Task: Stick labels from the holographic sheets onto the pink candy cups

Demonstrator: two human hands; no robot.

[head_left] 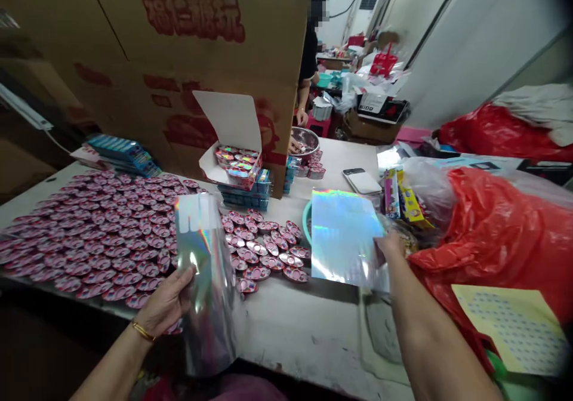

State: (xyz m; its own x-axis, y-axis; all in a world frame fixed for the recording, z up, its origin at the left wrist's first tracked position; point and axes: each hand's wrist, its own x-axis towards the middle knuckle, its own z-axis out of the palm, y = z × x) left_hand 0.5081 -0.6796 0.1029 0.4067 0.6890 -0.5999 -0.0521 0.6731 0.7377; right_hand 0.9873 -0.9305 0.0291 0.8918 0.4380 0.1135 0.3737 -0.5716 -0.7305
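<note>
My left hand (168, 299) grips a curved stack of shiny silver holographic sheets (208, 305) near the table's front edge, thumb on top. On the right, my right hand (388, 246) pinches the edge of a flat holographic sheet (344, 234), its fingers partly hidden by the sheet. That sheet hangs over the table and covers most of a teal bowl (307, 222). Many small oval pink-and-red packs (120, 240) lie spread over the left of the table. More oval packs (268, 246) sit between the two hands.
A tall cardboard sheet (215, 67) stands at the back. Before it, an open white box (230, 132) of packs rests on blue boxes (244, 195). Behind, a co-worker's hand (302, 116) is near a metal bowl (305, 141). Red plastic bags (496, 228) and a phone (362, 181) lie right.
</note>
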